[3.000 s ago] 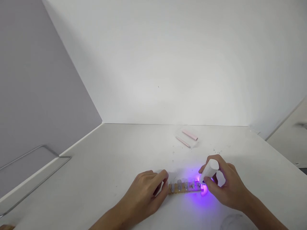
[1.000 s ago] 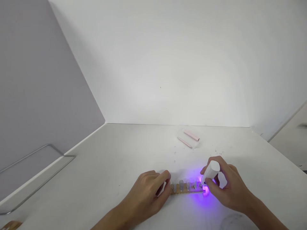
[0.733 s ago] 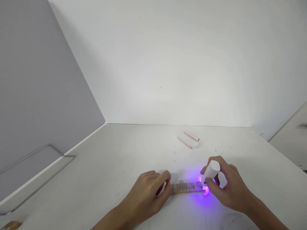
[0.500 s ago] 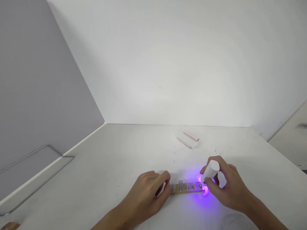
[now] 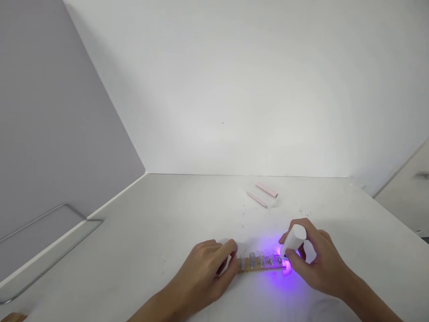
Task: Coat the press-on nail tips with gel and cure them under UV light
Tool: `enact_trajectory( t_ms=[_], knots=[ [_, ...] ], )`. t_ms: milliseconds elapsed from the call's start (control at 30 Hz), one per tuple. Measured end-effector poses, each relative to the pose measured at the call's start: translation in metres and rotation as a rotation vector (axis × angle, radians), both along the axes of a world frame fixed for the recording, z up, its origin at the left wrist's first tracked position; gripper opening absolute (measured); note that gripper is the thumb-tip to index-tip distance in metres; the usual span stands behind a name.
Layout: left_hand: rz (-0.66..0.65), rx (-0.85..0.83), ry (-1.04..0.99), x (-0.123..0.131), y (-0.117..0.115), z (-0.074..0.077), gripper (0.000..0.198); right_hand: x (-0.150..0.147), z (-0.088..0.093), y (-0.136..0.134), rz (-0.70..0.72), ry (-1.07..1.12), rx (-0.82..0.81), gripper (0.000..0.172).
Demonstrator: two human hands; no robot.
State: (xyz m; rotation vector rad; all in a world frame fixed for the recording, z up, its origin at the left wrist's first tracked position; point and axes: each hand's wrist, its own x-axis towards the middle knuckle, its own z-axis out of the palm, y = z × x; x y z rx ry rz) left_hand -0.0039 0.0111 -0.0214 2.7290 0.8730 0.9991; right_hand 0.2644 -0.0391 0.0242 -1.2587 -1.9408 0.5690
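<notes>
My right hand is closed round a small white UV lamp, held tilted over the right end of a narrow tan strip. Purple light from the lamp spills onto that end and the table beside it. Along the strip stands a row of several clear false nail tips; the rightmost ones are partly lit and partly hidden by the lamp. The left end of the strip is pinched between thumb and fingers of my left hand, which rests on the table.
Behind the hands, a pink pen and a pink cap-like tube lie on a clear wrapper. Tiny dark specks dot the white table. A bent metal rod sits at the left edge. White panels rise at the back.
</notes>
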Motion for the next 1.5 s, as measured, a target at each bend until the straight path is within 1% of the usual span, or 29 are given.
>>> enact_trajectory(
  t_ms=[167, 333, 800, 1500],
  knots=[
    [-0.001, 0.006, -0.005, 0.0001, 0.0002, 0.0008, 0.016, 0.0002, 0.0009, -0.0001, -0.020, -0.010, -0.003, 0.026],
    [-0.005, 0.008, -0.009, 0.0007, -0.0010, 0.0022, 0.015, 0.0017, 0.0008, 0.0005, 0.012, -0.019, 0.023, 0.027],
    [-0.001, 0.006, -0.010, 0.0010, -0.0007, 0.0030, 0.015, -0.0019, 0.0015, -0.0005, -0.034, 0.005, 0.019, 0.024],
    [-0.003, -0.008, -0.001, 0.0014, -0.0005, 0.0031, 0.016, -0.0008, 0.0017, -0.0004, -0.016, 0.002, 0.014, 0.025]
  ],
)
